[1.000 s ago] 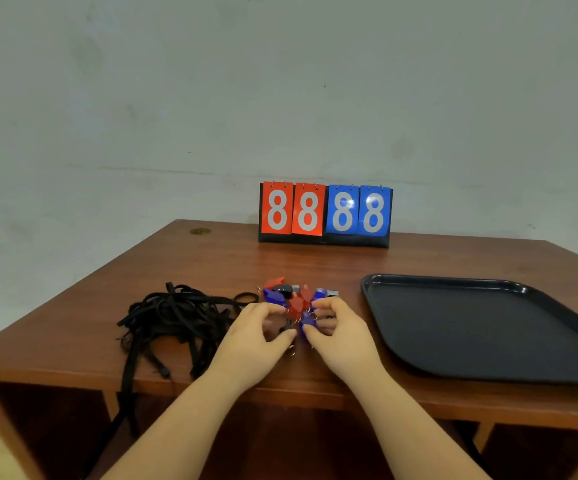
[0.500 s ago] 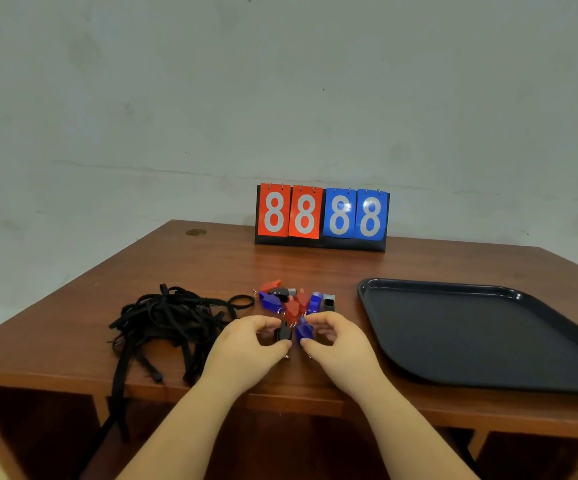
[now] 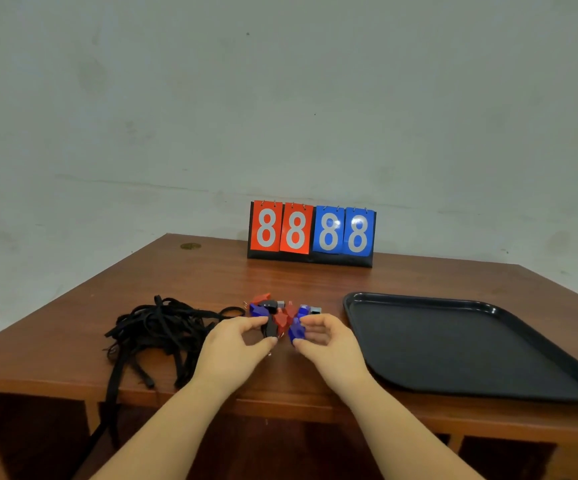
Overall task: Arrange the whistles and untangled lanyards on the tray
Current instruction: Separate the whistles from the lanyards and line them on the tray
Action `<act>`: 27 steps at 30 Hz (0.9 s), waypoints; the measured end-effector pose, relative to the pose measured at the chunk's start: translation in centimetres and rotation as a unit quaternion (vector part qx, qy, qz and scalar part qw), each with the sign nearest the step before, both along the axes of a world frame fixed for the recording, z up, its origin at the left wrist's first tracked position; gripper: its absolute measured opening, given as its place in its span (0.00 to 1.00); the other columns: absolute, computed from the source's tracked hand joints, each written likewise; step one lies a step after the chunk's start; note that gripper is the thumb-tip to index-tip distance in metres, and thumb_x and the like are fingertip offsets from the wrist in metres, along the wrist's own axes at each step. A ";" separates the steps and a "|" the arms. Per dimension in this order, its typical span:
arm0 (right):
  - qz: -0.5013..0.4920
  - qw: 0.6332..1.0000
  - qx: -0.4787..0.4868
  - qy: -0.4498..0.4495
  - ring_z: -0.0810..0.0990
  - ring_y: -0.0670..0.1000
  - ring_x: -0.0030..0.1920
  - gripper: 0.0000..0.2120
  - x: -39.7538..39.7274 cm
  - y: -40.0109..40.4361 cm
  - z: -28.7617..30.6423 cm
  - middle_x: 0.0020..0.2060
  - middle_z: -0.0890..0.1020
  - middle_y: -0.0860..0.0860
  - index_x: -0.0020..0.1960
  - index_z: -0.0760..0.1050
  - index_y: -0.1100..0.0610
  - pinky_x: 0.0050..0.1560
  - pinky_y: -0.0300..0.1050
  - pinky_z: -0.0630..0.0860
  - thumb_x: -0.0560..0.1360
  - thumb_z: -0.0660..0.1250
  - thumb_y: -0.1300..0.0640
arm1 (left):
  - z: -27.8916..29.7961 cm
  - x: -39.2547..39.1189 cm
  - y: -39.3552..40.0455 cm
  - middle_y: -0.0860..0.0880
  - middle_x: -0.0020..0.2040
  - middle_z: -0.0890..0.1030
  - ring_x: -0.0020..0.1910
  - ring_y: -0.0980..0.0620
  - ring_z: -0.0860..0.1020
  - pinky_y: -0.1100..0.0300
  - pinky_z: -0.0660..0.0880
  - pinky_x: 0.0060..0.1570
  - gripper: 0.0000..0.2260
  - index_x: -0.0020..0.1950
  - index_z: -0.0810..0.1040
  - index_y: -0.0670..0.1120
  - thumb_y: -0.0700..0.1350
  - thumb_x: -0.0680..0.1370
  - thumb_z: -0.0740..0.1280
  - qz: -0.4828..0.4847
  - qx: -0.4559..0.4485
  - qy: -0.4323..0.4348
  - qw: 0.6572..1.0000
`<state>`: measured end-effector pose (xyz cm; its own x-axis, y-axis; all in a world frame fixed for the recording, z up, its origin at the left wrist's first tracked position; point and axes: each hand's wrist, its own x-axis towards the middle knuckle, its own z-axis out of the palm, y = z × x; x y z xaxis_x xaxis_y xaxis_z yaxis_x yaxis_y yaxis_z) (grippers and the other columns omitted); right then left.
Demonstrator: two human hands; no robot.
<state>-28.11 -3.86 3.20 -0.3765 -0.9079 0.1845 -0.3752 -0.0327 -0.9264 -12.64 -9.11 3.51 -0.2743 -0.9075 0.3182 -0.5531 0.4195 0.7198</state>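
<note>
Small cluster of plastic whistles [image 3: 280,311], red, blue and black, heaped near the front middle of a brown wooden table [image 3: 211,275]. Left hand [image 3: 235,344], fingers curled, pinching a black whistle [image 3: 269,328] between thumb and forefinger at the near edge of the heap. Right hand [image 3: 325,341], likewise curled, pinching a blue whistle [image 3: 296,332] just beside it. Both whistles now drawn toward the near side of the pile and apart from each other, where half a second ago the two hands sat closer together over the heap; a second ago, pressed in among the whistles. Whether either whistle is lifted clear of the tabletop: cannot tell.

Judged meaning for the task: sorting of the pile begun, two whistles singled out, none yet moved across.

To the left of the whistles, touching the left wrist area, a tangled mass of flat black fabric lanyards [image 3: 156,330], some straps trailing over the front edge of the table. Still knotted together, so untangling remains to be done.

To the right, near the right hand but not touching, a dark rectangular plastic tray [image 3: 557,386] with rounded corners and a raised rim, nothing on it.

At the back of the table, a flip scoreboard [image 3: 311,233], two red cards and two blue, each showing a white 8. Plain grey wall behind.
</note>
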 end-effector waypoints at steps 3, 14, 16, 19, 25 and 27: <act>-0.002 1.000 -0.029 0.001 0.78 0.42 0.52 0.16 -1.2 0.5 1.8 0.50 0.80 0.43 0.53 0.74 0.50 0.44 0.29 0.72 0.70 0.72 0.63 | 1.8 -0.5 0.0 0.54 0.60 0.79 0.58 0.58 0.74 0.62 0.67 0.60 0.19 0.63 0.77 0.54 0.51 0.72 0.72 0.001 -0.012 0.019 1.000; -0.051 0.990 0.052 0.118 0.80 0.46 0.45 0.17 -12.2 -0.6 5.4 0.43 0.81 0.49 0.58 0.74 0.53 0.38 0.32 0.71 0.72 0.67 0.66 | 3.8 -12.4 -1.7 0.55 0.59 0.79 0.55 0.57 0.76 0.64 0.72 0.52 0.19 0.61 0.78 0.52 0.51 0.71 0.72 -0.078 0.053 0.061 0.994; -0.067 0.987 0.070 0.128 0.79 0.46 0.42 0.15 -13.5 -1.4 4.5 0.42 0.81 0.50 0.56 0.75 0.54 0.36 0.32 0.70 0.72 0.66 0.67 | 3.0 -14.4 -2.4 0.54 0.57 0.80 0.55 0.57 0.76 0.63 0.70 0.55 0.19 0.61 0.79 0.51 0.51 0.71 0.73 -0.074 0.073 0.047 0.993; -0.073 0.985 0.074 0.137 0.79 0.47 0.43 0.13 -14.7 -2.2 3.7 0.42 0.81 0.48 0.53 0.74 0.52 0.43 0.37 0.75 0.72 0.66 0.66 | 1.9 -16.2 -3.2 0.52 0.57 0.81 0.54 0.57 0.77 0.65 0.70 0.54 0.19 0.61 0.79 0.49 0.50 0.70 0.73 -0.075 0.085 0.025 0.993; -0.073 0.970 0.107 0.206 0.78 0.43 0.46 0.10 -17.0 -1.9 4.3 0.45 0.79 0.44 0.51 0.75 0.48 0.47 0.36 0.72 0.73 0.67 0.61 | 1.9 -18.4 -3.8 0.51 0.61 0.79 0.60 0.54 0.76 0.54 0.71 0.64 0.20 0.63 0.77 0.50 0.51 0.72 0.72 -0.089 0.062 -0.010 0.994; -0.081 0.964 0.123 0.220 0.77 0.43 0.46 0.09 -17.7 -1.2 4.3 0.45 0.78 0.44 0.49 0.74 0.47 0.49 0.38 0.72 0.73 0.67 0.60 | 1.6 -18.8 -3.5 0.51 0.62 0.79 0.62 0.52 0.74 0.51 0.70 0.65 0.20 0.63 0.77 0.51 0.52 0.72 0.71 -0.087 0.051 -0.025 0.995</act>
